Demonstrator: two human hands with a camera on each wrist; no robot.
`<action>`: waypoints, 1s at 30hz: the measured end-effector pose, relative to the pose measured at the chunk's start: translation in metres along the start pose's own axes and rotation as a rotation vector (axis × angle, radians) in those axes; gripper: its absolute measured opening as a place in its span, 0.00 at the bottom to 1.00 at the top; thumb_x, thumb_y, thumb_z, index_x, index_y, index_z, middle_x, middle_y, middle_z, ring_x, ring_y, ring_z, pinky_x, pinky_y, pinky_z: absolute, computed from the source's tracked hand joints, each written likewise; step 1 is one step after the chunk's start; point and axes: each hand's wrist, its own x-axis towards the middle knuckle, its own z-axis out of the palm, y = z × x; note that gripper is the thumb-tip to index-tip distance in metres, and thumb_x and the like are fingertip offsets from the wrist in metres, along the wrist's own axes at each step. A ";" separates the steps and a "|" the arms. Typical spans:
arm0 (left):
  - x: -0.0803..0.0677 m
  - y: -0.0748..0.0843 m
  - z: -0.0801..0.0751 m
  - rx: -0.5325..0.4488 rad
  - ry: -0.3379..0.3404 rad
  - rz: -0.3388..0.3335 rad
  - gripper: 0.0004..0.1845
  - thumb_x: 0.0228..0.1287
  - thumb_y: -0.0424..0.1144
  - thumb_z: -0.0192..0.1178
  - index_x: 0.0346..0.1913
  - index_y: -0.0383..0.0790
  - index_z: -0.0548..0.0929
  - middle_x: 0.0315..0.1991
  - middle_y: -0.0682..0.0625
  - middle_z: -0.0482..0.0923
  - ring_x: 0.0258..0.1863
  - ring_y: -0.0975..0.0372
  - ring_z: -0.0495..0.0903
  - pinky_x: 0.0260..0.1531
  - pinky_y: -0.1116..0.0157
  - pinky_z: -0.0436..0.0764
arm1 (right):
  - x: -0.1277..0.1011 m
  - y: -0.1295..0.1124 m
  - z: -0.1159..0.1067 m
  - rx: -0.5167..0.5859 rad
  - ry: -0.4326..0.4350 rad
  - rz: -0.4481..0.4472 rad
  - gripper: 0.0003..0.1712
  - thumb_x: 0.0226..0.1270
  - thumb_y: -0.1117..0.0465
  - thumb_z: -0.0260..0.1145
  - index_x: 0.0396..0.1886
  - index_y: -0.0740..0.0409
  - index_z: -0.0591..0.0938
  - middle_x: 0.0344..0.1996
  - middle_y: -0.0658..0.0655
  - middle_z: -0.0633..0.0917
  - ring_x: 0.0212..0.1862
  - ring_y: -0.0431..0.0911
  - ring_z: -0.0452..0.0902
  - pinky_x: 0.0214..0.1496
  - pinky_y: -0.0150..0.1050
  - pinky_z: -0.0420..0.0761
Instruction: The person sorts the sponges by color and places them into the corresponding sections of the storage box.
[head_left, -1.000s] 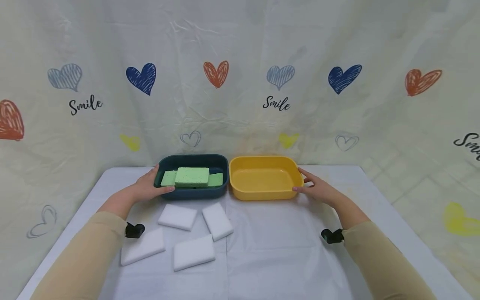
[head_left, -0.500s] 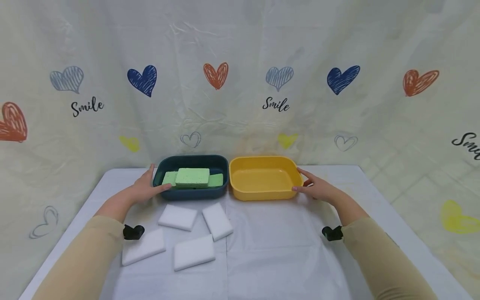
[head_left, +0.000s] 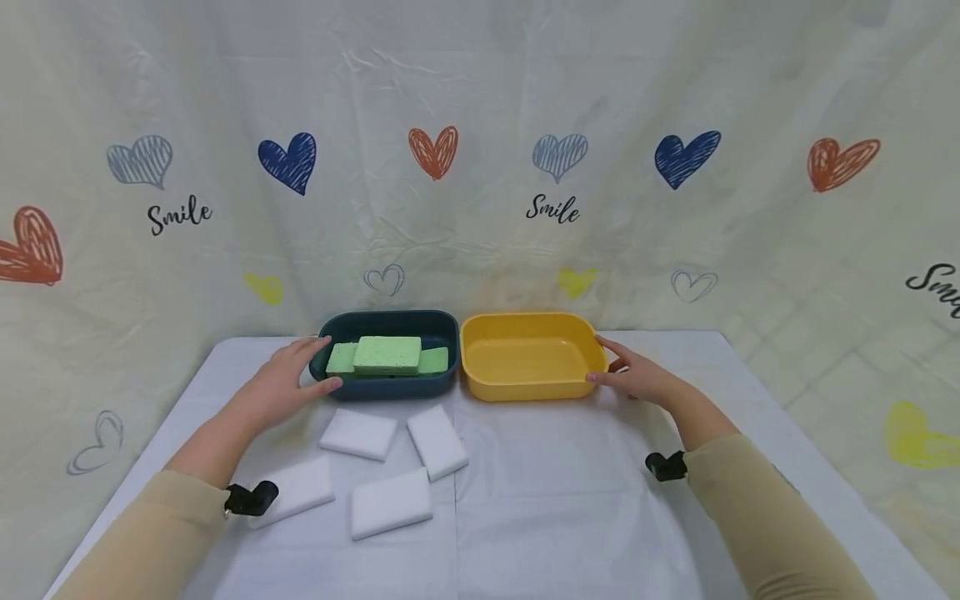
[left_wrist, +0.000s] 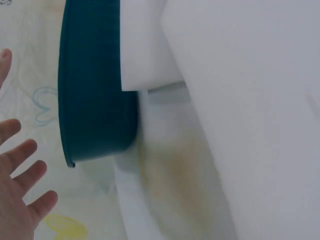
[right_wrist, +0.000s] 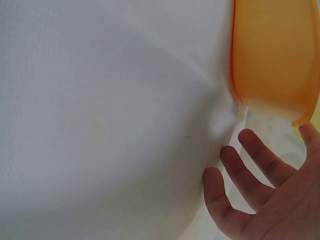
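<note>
My left hand (head_left: 277, 387) is at the left end of a dark teal plastic tub (head_left: 396, 389), fingers spread and thumb toward its front left corner. In the left wrist view the spread fingers (left_wrist: 30, 177) stand apart from the tub's wall. Green sponges (head_left: 387, 354) lie inside it, one on top of the others. At the right end of a yellow tub (head_left: 528, 390) is my right hand (head_left: 641, 375), thumb and index finger at its rim. The right wrist view has the index fingertip right at the rim's corner, the other fingers loosely extended off the yellow wall (right_wrist: 275, 55).
Several white sponge blocks (head_left: 392, 503) lie flat in front of the teal tub, one partly behind the left wrist's black camera (head_left: 252, 498). Both tubs stand side by side near the back edge of the white-covered table (head_left: 555, 517). A heart-printed curtain (head_left: 480, 233) hangs behind.
My left hand has come off the teal tub's left end and turned, its fingers now pointing over the rim and its wrist lower left. The right hand and both tubs stay put.
</note>
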 end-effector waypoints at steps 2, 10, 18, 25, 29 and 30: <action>-0.002 0.004 0.001 0.003 -0.007 0.013 0.50 0.65 0.69 0.54 0.79 0.42 0.53 0.76 0.33 0.52 0.73 0.35 0.50 0.65 0.32 0.55 | -0.001 0.000 0.000 0.000 0.000 -0.004 0.61 0.57 0.30 0.68 0.81 0.42 0.47 0.58 0.67 0.72 0.45 0.54 0.74 0.48 0.44 0.79; -0.006 0.020 0.004 0.010 -0.012 0.048 0.50 0.62 0.68 0.59 0.78 0.44 0.55 0.75 0.36 0.56 0.73 0.38 0.53 0.66 0.35 0.56 | 0.002 0.000 0.002 0.005 0.004 0.011 0.62 0.57 0.30 0.68 0.81 0.40 0.45 0.60 0.68 0.70 0.47 0.54 0.72 0.51 0.45 0.80; -0.006 0.046 0.009 0.027 0.017 0.213 0.47 0.56 0.66 0.66 0.74 0.47 0.66 0.72 0.44 0.64 0.72 0.45 0.60 0.66 0.39 0.61 | 0.003 -0.005 0.002 0.022 0.000 0.018 0.63 0.54 0.28 0.68 0.81 0.38 0.45 0.63 0.69 0.67 0.50 0.56 0.72 0.56 0.49 0.80; -0.003 0.069 0.026 0.097 -0.055 0.345 0.46 0.53 0.70 0.66 0.72 0.51 0.71 0.70 0.51 0.69 0.70 0.50 0.65 0.67 0.42 0.62 | 0.005 -0.003 0.002 0.030 -0.014 0.022 0.65 0.53 0.27 0.69 0.81 0.38 0.44 0.66 0.70 0.64 0.53 0.57 0.72 0.59 0.52 0.78; 0.000 0.081 0.036 0.126 -0.110 0.395 0.42 0.53 0.63 0.70 0.71 0.53 0.72 0.68 0.55 0.71 0.69 0.53 0.67 0.66 0.44 0.65 | 0.003 -0.001 0.001 0.031 -0.014 0.026 0.65 0.52 0.27 0.68 0.81 0.38 0.44 0.66 0.70 0.64 0.53 0.58 0.72 0.58 0.51 0.78; 0.002 0.083 0.039 0.124 -0.128 0.402 0.42 0.53 0.63 0.70 0.71 0.54 0.72 0.68 0.56 0.71 0.68 0.54 0.67 0.66 0.45 0.65 | 0.002 -0.001 0.001 0.031 -0.014 0.026 0.65 0.52 0.27 0.68 0.81 0.38 0.44 0.66 0.70 0.64 0.53 0.58 0.72 0.58 0.51 0.78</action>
